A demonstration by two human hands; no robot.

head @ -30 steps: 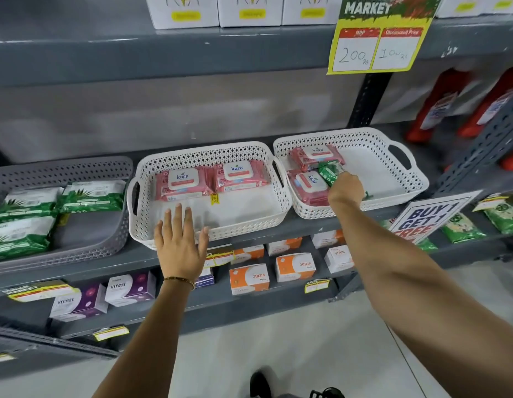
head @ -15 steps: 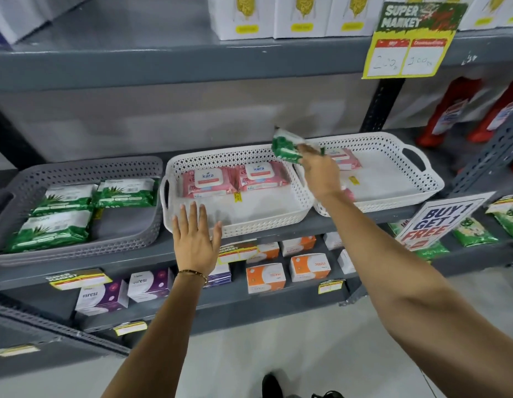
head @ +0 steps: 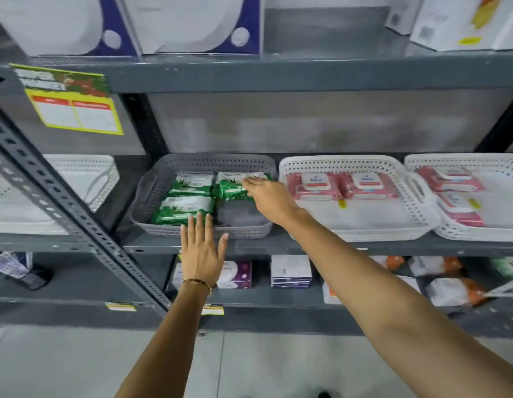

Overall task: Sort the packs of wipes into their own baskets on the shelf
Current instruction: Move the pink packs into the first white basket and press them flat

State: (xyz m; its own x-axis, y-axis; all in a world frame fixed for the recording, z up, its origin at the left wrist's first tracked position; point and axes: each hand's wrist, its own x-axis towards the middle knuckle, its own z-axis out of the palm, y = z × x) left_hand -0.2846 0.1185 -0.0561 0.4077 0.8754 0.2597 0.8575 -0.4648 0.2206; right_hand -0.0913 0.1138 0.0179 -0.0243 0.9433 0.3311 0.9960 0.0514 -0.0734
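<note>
A grey basket point(head: 203, 164) on the middle shelf holds green packs of wipes at its back left point(head: 190, 183) and front left point(head: 182, 209). My right hand point(head: 268, 195) reaches into its back right corner, its fingers on a green pack point(head: 230, 192) that lies there. My left hand point(head: 202, 249) hovers flat and open at the basket's front rim, fingers spread. The white basket point(head: 335, 162) to the right holds two pink packs point(head: 314, 185) along its back. A further white basket point(head: 462, 160) at the far right holds pink packs point(head: 447, 179) on its left side.
A slanted grey shelf brace point(head: 62, 202) crosses at the left, with another white basket point(head: 85, 165) behind it. A yellow price sign point(head: 74, 110) hangs above. Boxes stand on the top shelf and small boxes point(head: 291, 271) on the lower one.
My right hand lifted a green pack out of the right white basket and carried it left into the grey basket. The view swung left with it; my left hand shifted to the grey basket's front.
</note>
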